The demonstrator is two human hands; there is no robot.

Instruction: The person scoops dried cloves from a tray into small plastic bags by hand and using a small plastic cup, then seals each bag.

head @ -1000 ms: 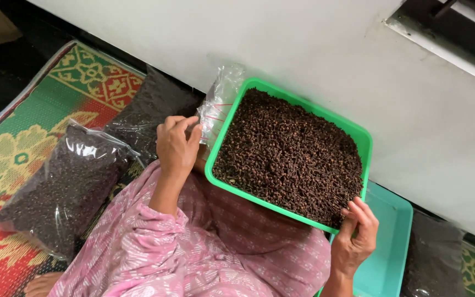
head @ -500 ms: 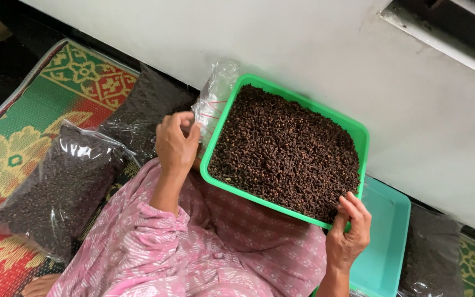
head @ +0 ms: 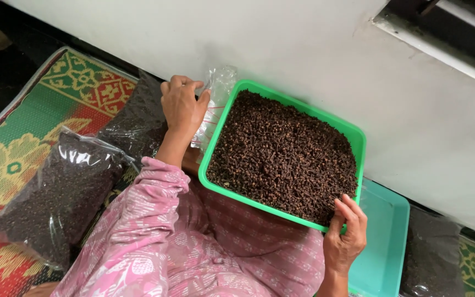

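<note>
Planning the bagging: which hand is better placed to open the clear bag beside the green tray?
Probably the left hand: it grips the clear bag at the edge of the green tray, while the right hand holds the opposite corner.

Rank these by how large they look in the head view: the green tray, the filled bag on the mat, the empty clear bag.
1. green tray, full of dark cloves, held by the right hand.
2. filled bag; it looks somewhat smaller, though nearness makes this unsure.
3. empty clear bag at the left hand, clearly smallest.
</note>
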